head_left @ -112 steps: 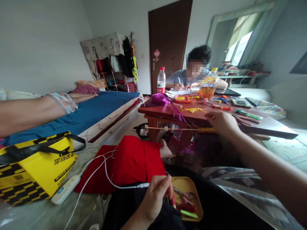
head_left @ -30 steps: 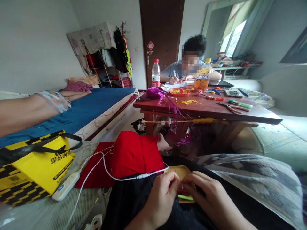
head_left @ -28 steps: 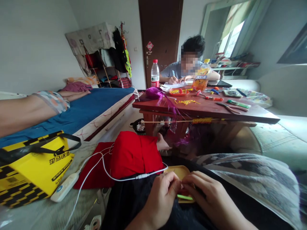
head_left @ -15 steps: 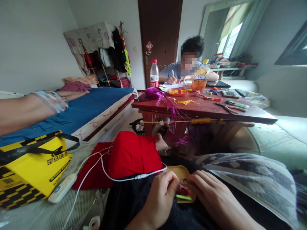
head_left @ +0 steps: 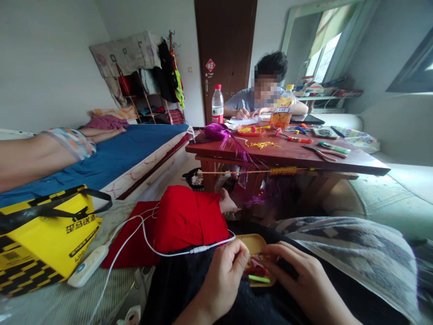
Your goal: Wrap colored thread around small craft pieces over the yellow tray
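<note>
A small yellow tray (head_left: 254, 239) rests on the dark cloth (head_left: 179, 289) over my lap, with red pieces and a bright green strip (head_left: 259, 278) in it. My left hand (head_left: 226, 271) is at the tray's left side, thumb and forefinger pinched together on something too small to make out. Over the tray's right edge, my right hand (head_left: 294, 266) has its thumb and forefinger closed near a tiny object that I cannot make out. A narrow gap separates the two sets of fingertips.
Ahead stands a red-brown table (head_left: 219, 151) with purple strands (head_left: 216, 131), pliers (head_left: 321, 153), bottles and yellow sticks. A person in grey writes behind it. To the left are red cloth (head_left: 189, 221), a white cable, a power strip (head_left: 88, 265) and a yellow bag (head_left: 50, 234).
My left hand has shifted slightly left, widening the gap between the hands. The fingers of my right hand have changed their bend a little, and more of the tray's contents shows.
</note>
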{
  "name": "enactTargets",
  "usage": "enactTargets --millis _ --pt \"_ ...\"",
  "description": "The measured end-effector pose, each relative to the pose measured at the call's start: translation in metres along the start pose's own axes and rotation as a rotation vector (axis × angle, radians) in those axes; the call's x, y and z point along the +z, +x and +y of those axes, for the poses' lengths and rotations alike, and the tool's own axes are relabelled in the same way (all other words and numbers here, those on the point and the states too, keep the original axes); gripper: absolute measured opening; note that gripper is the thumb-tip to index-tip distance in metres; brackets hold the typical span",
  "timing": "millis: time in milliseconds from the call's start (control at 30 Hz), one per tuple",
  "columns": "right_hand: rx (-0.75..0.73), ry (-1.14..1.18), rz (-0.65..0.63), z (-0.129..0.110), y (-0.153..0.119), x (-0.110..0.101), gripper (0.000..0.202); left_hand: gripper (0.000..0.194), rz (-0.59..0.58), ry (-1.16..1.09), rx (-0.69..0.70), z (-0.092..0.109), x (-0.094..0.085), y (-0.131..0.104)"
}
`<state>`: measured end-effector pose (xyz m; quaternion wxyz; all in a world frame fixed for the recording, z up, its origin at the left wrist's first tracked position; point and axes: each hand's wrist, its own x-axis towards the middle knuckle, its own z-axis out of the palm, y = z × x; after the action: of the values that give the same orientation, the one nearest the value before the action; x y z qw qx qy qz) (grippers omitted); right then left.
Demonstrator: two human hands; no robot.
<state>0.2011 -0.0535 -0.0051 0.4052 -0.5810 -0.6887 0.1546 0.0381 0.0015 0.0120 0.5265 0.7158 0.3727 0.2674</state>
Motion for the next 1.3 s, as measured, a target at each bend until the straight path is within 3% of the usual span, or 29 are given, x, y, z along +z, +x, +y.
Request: enactTargets --millis 267,433,533,633,767,900,1033,1200,1300 --pt "0.027 0.219 -0.064 -0.013 0.001 -0.008 0.014 0.045 0.006 -0.303 0.007 -0.013 -0.004 0.000" --pt "0.036 0.390 -0.023 -0.023 -0.009 0.021 0.019 0.048 -0.049 -0.487 0.032 -0.013 -0.001 0.001" --pt "0.095 0.420 -0.004 -0.021 -0.011 0.030 0.020 0.039 -0.087 -0.624 0.008 -0.011 -0.003 0.001" --pt "0.101 0.296 -0.014 -0.013 -0.006 0.017 0.017 0.026 -0.096 -0.766 -0.150 -0.013 -0.010 0.002" --pt "0.015 0.039 -0.062 0.000 0.003 -0.006 0.017 0.036 -0.197 -0.633 -0.397 -0.019 -0.019 0.005" --pt "-0.016 -0.037 -0.118 0.004 0.005 -0.011 0.020 0.037 -0.304 -0.527 -0.440 -0.021 -0.020 0.007" --pt "-0.029 -0.059 -0.145 0.005 0.004 -0.010 0.021 0.034 -0.273 -0.477 -0.474 -0.020 -0.018 0.008" --pt "-0.072 -0.117 -0.122 0.003 0.006 -0.009 0.021 0.035 -0.272 -0.579 -0.546 -0.023 -0.017 0.009" --pt "-0.177 -0.205 -0.119 -0.002 0.010 -0.007 0.021 0.038 -0.290 -0.659 -0.590 -0.025 -0.016 0.010"
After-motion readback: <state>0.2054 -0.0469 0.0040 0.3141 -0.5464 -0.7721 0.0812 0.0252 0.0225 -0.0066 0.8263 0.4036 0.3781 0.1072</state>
